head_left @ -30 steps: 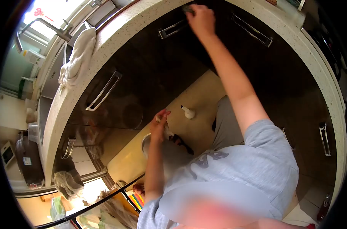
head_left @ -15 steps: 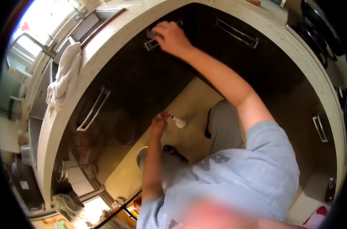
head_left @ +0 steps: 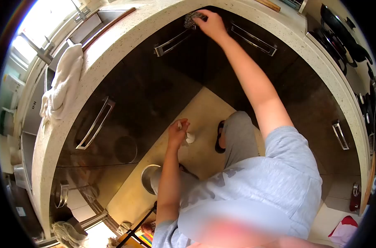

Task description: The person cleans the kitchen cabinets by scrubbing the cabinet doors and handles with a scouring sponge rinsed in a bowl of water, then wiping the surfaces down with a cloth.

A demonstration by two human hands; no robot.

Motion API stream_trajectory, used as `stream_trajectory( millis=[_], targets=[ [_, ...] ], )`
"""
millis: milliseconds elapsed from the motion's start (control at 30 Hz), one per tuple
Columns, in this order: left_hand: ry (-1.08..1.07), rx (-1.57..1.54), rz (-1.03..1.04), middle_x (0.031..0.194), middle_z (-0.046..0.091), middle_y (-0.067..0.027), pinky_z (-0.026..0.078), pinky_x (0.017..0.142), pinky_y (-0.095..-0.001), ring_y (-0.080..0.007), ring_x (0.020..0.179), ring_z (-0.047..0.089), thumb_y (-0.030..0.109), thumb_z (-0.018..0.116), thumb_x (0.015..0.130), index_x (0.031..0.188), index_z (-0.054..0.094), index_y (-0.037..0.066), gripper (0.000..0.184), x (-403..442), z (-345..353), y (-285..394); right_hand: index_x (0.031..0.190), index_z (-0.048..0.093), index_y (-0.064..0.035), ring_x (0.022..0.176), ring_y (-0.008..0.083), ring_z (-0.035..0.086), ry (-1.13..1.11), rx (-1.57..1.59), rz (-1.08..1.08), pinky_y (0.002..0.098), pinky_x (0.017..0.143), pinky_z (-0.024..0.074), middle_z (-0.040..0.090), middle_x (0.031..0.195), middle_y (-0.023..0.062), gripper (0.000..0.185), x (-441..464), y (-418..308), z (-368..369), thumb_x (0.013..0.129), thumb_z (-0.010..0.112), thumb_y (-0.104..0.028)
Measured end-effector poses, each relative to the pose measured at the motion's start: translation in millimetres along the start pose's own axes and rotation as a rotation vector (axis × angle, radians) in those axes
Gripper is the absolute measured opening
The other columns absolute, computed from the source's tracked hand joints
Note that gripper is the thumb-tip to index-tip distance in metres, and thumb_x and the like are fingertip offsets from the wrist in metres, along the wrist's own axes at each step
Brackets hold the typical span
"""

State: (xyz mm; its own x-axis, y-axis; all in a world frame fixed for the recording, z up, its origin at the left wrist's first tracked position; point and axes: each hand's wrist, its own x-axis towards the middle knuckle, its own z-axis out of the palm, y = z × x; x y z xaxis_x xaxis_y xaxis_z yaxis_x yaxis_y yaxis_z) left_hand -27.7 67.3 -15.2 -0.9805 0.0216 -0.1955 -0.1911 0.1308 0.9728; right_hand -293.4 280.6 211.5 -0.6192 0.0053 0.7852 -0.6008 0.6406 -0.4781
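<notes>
My right hand (head_left: pixel 212 24) is closed on a steel wool scrubber (head_left: pixel 191 20). It presses the scrubber to the top of the dark glossy cabinet front (head_left: pixel 154 78), just under the counter edge. A metal handle (head_left: pixel 171 43) is right below the scrubber. Lower down, my left hand (head_left: pixel 178 131) is closed around what looks like a white bottle (head_left: pixel 190 137). The fingers hide its middle, and it shows above the pale floor (head_left: pixel 154 155).
A speckled countertop (head_left: pixel 101 62) curves around the cabinets, with a white towel (head_left: pixel 63 82) over its edge by the sink (head_left: pixel 88 31). A metal bucket (head_left: pixel 145 182) stands beside my leg. Black pans (head_left: pixel 341 29) are at the right, and a drawer handle (head_left: pixel 254 39) juts out nearby.
My right hand has moved up and to the right with the scrubber, from the handle to the cabinet's top edge. My left hand has shifted slightly right, and the white bottle has turned.
</notes>
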Motion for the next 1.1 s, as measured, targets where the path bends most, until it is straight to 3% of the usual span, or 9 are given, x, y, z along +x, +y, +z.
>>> stream_trajectory(
  millis=[67, 167, 233, 300, 400, 500, 833, 1033, 1100],
  targets=[
    [0.032, 0.015, -0.017, 0.095, 0.064, -0.0065, 0.045, 0.075, -0.0249, -0.0129, 0.088, 0.058, 0.015, 0.061, 0.085, 0.106, 0.059, 0.001, 0.025, -4.8, -4.8, -0.8, 0.107, 0.06, -0.0006, 0.089, 0.0181, 0.061, -0.086, 0.232, 0.165, 0.0287, 0.079, 0.046, 0.064, 0.102, 0.0128, 0.039, 7.1, 15.2, -9.7, 0.076, 0.068, -0.023],
    [0.051, 0.035, -0.02, 0.094, 0.065, -0.0061, 0.045, 0.074, -0.025, -0.0128, 0.086, 0.058, 0.016, 0.062, 0.084, 0.106, 0.06, 0.002, 0.026, -3.5, -10.8, 1.0, 0.104, 0.061, -0.0015, 0.09, 0.0237, 0.062, 0.188, -0.024, 0.196, 0.0314, 0.079, 0.0465, 0.065, 0.095, 0.0143, 0.038, 6.8, 23.0, -15.7, 0.074, 0.068, -0.024],
    [0.035, 0.04, -0.018, 0.093, 0.065, -0.006, 0.045, 0.074, -0.025, -0.0127, 0.084, 0.058, 0.016, 0.062, 0.084, 0.105, 0.061, 0.002, 0.025, -7.0, -11.6, 3.2, 0.095, 0.063, -0.0058, 0.091, 0.0324, 0.061, 0.084, -0.055, 0.199, 0.0393, 0.08, 0.0481, 0.063, 0.097, 0.0172, 0.029, 0.5, 4.6, -3.2, 0.071, 0.067, -0.021],
    [-0.002, 0.028, 0.003, 0.092, 0.065, -0.0061, 0.045, 0.074, -0.0251, -0.0126, 0.083, 0.059, 0.016, 0.062, 0.084, 0.104, 0.061, 0.002, 0.025, -5.9, -7.5, 10.1, 0.088, 0.062, -0.005, 0.085, 0.0345, 0.059, 0.096, -0.225, 0.003, 0.0427, 0.075, 0.0476, 0.062, 0.088, 0.0159, 0.02, -22.1, -45.0, 16.7, 0.069, 0.063, -0.008],
    [0.046, 0.185, 0.05, 0.09, 0.065, -0.0048, 0.045, 0.071, -0.0254, -0.0116, 0.08, 0.057, 0.017, 0.061, 0.084, 0.102, 0.062, 0.002, 0.023, 7.0, -0.7, 1.3, 0.086, 0.062, -0.0044, 0.085, 0.0331, 0.056, 0.029, -0.006, -0.326, 0.0414, 0.078, 0.0462, 0.061, 0.093, 0.0132, 0.02, -62.9, -114.6, 26.5, 0.066, 0.063, -0.004],
    [0.029, 0.09, 0.003, 0.091, 0.065, -0.0036, 0.044, 0.069, -0.0255, -0.0111, 0.079, 0.056, 0.017, 0.06, 0.085, 0.102, 0.061, 0.001, 0.022, 2.1, 5.5, 19.4, 0.093, 0.059, -0.0102, 0.091, 0.0279, 0.055, -0.129, 0.058, -0.345, 0.036, 0.079, 0.0469, 0.06, 0.102, 0.0056, 0.027, -76.0, -126.6, -1.0, 0.067, 0.065, -0.008],
    [0.011, 0.294, 0.226, 0.095, 0.065, -0.0072, 0.045, 0.067, -0.0259, -0.0138, 0.081, 0.059, 0.018, 0.06, 0.085, 0.103, 0.062, 0.003, 0.023, -4.2, 5.9, 16.0, 0.113, 0.058, -0.0177, 0.097, 0.0251, 0.05, 0.11, -1.048, -0.294, 0.033, 0.084, 0.0434, 0.055, 0.11, 0.0003, 0.046, -122.7, -6.0, -206.0, 0.069, 0.066, -0.009],
    [0.002, 0.196, 0.085, 0.09, 0.066, -0.0113, 0.046, 0.074, -0.0293, -0.0218, 0.083, 0.062, 0.018, 0.059, 0.083, 0.1, 0.062, 0.003, 0.022, 3.6, 23.4, 14.9, 0.105, 0.06, -0.011, 0.094, 0.0268, 0.053, 0.023, -0.869, -0.335, 0.0344, 0.079, 0.047, 0.057, 0.104, 0.0048, 0.034, -69.0, 18.8, -125.2, 0.071, 0.06, -0.007],
    [-0.001, 0.227, 0.09, 0.088, 0.064, -0.0086, 0.046, 0.061, -0.0282, -0.016, 0.072, 0.059, 0.018, 0.061, 0.083, 0.101, 0.062, 0.003, 0.024, 8.5, 24.8, 10.8, 0.1, 0.061, -0.0103, 0.091, 0.027, 0.054, -0.006, -0.908, -0.417, 0.0352, 0.076, 0.0483, 0.058, 0.099, 0.0051, 0.027, -40.6, 22.4, -83.7, 0.073, 0.056, -0.008]
  ],
)
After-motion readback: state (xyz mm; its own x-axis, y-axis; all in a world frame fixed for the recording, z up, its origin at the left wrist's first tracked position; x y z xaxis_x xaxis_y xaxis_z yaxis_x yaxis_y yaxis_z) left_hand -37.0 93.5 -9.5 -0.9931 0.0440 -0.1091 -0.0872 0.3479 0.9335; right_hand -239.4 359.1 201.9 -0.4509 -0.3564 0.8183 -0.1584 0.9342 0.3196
